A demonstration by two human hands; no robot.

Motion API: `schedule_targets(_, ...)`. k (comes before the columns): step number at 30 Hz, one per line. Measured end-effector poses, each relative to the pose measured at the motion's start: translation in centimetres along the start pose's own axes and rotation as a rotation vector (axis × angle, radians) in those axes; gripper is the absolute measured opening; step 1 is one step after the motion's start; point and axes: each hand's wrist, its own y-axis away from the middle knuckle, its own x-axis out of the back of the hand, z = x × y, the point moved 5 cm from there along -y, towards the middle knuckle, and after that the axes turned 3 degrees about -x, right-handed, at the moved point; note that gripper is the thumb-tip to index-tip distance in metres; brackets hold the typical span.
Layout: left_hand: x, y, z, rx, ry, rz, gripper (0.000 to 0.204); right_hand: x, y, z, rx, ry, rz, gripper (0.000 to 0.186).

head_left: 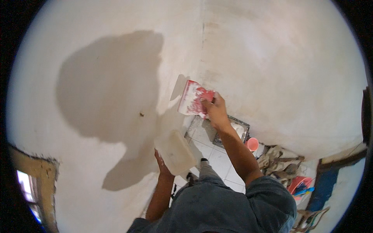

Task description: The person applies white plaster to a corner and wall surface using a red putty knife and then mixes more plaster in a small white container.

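My right hand grips a red putty scraper smeared with white filler, its blade pressed flat against the pale plastered wall near the inside corner. Lower down, my left hand holds a flat square board coated in white filler, tilted up close to the wall. Both forearms rise from the lower edge, and my grey-blue shirt fills the bottom of the view.
Below me lie a white tiled floor, a metal tray with white filler, a small orange cup, a heap of cloth sacks and a red-and-blue object at lower right. A rough window opening sits at lower left.
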Motion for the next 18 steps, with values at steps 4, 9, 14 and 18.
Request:
schedule_targets(4, -0.8, -1.5, -2.2, 0.173, 0.287, -0.128, 0.072, 0.7, 4.1, 0.2, -0.174, -0.194, 0.042, 0.033)
schedule_targets(9, -3.9, -2.8, -2.5, 0.227, 0.326, -0.103, 0.074, 0.3, 6.9, -0.5, -0.246, 0.275, -0.038, 0.048)
schedule_targets(14, -4.1, -3.5, -3.9, 0.298, 0.361, -0.159, 0.079, 0.8, 7.3, 1.7, -0.037, 0.546, 0.037, 0.051)
schedule_targets(18, -4.7, -4.1, -3.8, 0.298, 0.305, -0.171, 0.083, 0.0, 7.2, -0.7, -0.092, 0.643, 0.01, 0.048)
